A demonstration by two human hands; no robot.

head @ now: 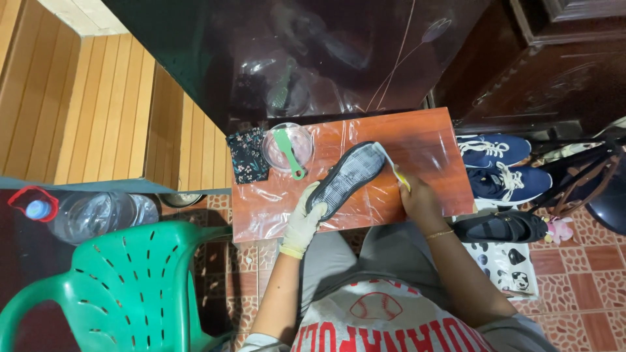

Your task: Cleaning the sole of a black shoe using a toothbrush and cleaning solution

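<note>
We see a small reddish-brown worktop (430, 133) covered in clear plastic film, and on it lies a dark shoe insole (349, 175), set at a slant with its heel end toward the person and its toe end pointing away to the right. The left hand (305, 218), in a pale glove, rests on the heel end of the insole, its fingers (317, 207) clamped over that edge and pinning it to the worktop. The right hand (417, 195) is bare and sits just beside the insole's right side; its fingers are closed around the yellow handle of a toothbrush (393, 168), whose head touches the insole near the toe end. Near the far left of the worktop stands a clear round bowl (287, 146) with a green brush (287, 151) lying across it, its handle sticking out over the near rim. Just left of the bowl, touching the worktop's corner, lies a dark patterned cloth (246, 155). To the right of the worktop, on the tiled floor (587, 274), a pair of blue sneakers (499, 166) with pale laces sits side by side, and a black shoe (502, 227) lies nearer the person. At lower left we see a green plastic chair (124, 287), and behind it a large clear water bottle (91, 215) lies on its side, well apart from the hands.
</note>
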